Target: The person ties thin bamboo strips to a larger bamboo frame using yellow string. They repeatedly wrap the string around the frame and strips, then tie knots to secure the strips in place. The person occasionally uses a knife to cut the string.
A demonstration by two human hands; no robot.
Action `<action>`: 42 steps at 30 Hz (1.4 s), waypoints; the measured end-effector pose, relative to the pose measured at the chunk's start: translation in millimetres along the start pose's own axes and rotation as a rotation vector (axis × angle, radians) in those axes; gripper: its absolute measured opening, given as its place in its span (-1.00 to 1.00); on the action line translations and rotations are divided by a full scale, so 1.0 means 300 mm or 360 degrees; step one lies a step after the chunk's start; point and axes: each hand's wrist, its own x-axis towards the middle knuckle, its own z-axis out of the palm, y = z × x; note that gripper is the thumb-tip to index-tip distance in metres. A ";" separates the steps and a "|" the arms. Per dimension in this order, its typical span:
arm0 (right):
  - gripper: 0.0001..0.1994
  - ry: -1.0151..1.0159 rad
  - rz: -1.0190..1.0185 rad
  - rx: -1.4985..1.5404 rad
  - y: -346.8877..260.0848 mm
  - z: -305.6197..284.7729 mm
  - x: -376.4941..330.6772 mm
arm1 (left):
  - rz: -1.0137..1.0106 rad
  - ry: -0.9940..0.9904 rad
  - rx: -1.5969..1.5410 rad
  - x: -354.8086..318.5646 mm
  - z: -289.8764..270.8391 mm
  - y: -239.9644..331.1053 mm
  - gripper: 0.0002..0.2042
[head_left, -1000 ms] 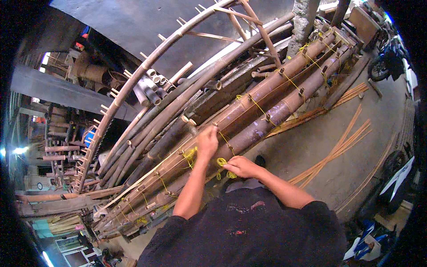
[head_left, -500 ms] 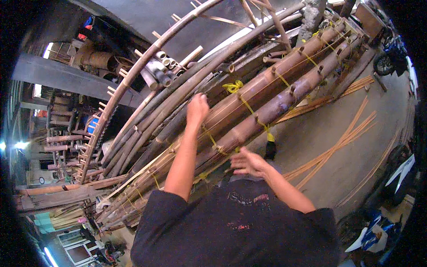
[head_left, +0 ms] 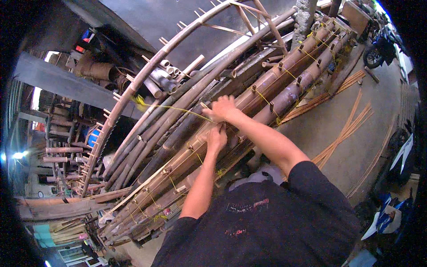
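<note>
Both grips ours, closed on yellow cord (head_left: 178,108): right hand (head_left: 223,109) pinches taut strand running up-left; left hand (head_left: 216,139) clamps it just below. Cord crosses brown bamboo poles (head_left: 284,84), stacked slantwise. Split strips (head_left: 351,124) lie on concrete floor (head_left: 378,102) at right.

Daylight pours in from the upper right, where the concrete floor (head_left: 356,147) looks pale and washed, nearly blown out at the top corner. The left side sits in deep shade; a small lamp (head_left: 18,155) glares white there, and slits of sky burn between dark beams. The bamboo poles (head_left: 284,84) catch soft, even light with faint shadows underneath. Straight poles bow toward the rim, and a black ring closes the corners. The middle is sharp; the edges smear, and colours fringe slightly blue.
</note>
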 end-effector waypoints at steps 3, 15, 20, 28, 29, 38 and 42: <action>-0.35 -0.0196 -0.0053 0.0548 0.032 0.009 0.001 | -0.0033 0.0083 -0.0113 -0.017 0.007 0.029 -0.70; -0.56 -0.0048 -0.0676 0.0884 0.144 0.365 -0.585 | 0.0036 0.0278 -0.0604 0.150 -0.119 0.177 -0.72; -0.67 0.0070 -0.0798 0.0248 0.153 0.383 -0.603 | -0.0140 0.0406 0.0335 0.362 -0.026 -0.121 -0.69; -0.61 -0.0558 -0.0444 0.1395 -0.139 0.614 -0.624 | -0.0025 0.0371 0.0334 0.020 -0.355 -0.104 -0.66; -0.62 -0.0757 -0.0340 0.1935 -0.188 0.666 -0.634 | -0.0077 0.0363 0.0345 -0.086 -0.412 -0.134 -0.66; -0.74 0.1001 -0.0270 0.1705 -0.687 0.630 -0.333 | 0.0233 0.0151 0.0171 -0.369 -0.182 -0.698 -0.62; -0.67 0.0132 -0.0627 -0.0336 -0.632 0.362 -0.219 | 0.0258 0.0319 -0.0018 -0.366 -0.225 -0.494 -0.68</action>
